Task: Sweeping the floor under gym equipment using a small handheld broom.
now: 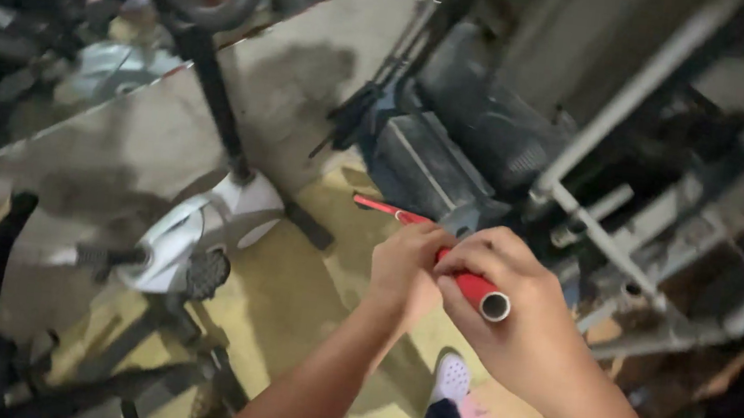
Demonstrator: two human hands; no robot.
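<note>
Both hands grip a red-handled tube tool (466, 283) held in the air above the floor (288, 293): right hand (509, 313) wrapped around its open end, left hand (405, 264) further along; any work on the grey machine frame (612, 236) looks not yet begun

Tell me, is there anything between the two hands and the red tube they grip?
Nothing visible. The left hand and the right hand both close directly around the red tube; its open end shows beside the right hand's fingers, and its thin red tip sticks out past the left hand.
</note>
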